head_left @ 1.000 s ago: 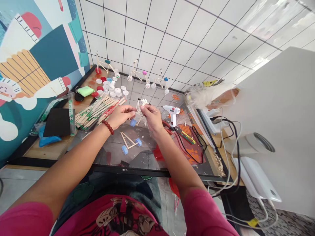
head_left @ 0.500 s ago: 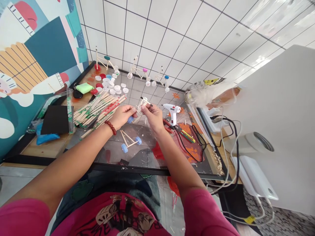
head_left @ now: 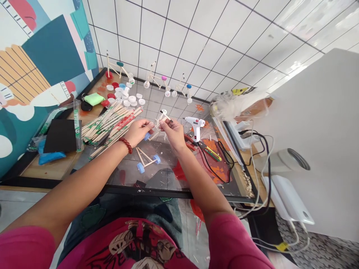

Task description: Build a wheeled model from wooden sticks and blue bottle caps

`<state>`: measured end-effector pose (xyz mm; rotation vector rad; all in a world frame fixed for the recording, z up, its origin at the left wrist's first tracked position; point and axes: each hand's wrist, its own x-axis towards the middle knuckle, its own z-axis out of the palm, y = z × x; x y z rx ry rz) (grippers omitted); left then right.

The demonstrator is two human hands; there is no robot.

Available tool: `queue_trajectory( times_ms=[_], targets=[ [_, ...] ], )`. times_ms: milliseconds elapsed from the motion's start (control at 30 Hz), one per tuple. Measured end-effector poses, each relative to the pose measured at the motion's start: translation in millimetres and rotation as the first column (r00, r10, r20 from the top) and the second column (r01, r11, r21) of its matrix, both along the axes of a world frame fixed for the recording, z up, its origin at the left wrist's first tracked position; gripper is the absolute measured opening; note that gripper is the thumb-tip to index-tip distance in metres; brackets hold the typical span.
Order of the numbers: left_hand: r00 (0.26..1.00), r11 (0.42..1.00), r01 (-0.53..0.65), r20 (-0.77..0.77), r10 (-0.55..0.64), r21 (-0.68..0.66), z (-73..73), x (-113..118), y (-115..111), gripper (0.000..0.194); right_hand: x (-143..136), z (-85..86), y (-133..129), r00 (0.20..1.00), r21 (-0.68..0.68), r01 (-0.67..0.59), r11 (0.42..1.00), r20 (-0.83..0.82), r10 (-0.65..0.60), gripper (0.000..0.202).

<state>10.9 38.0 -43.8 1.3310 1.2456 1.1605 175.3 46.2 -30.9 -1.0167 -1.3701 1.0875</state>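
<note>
My left hand [head_left: 139, 131] is pinched at the left side of a small stick bike model [head_left: 157, 123], partly hidden by my fingers. My right hand [head_left: 174, 133] grips the same model between thumb and fingers. A white bottle cap and a crossing stick with dark tips show at its top. Just below my hands, a triangular stick frame [head_left: 144, 157] with two blue bottle-cap wheels [head_left: 140, 167] lies on the table. Beside my left fingertips is another blue cap [head_left: 147, 136].
A white glue gun [head_left: 195, 126] stands right of my hands, near a yellow-green cutter [head_left: 213, 153] and black cord. Wooden chopsticks [head_left: 112, 125] and loose bottle caps [head_left: 131, 99] lie to the left. Three finished-looking stick bikes [head_left: 157, 81] stand along the tiled wall.
Both hands keep hold of the model in nearly the same pose. The whole view has shifted slightly; nothing was let go or picked up.
</note>
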Motion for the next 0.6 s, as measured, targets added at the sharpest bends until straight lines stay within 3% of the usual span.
queue_trajectory(
  times_ms=[600],
  targets=[
    [0.997, 1.0, -0.005, 0.081, 0.005, -0.004, 1.3, 4.8, -3.0, 0.038, 5.6, -3.9, -2.7, 0.998, 0.058, 0.031, 0.998, 0.051, -0.034, 0.041]
  ],
)
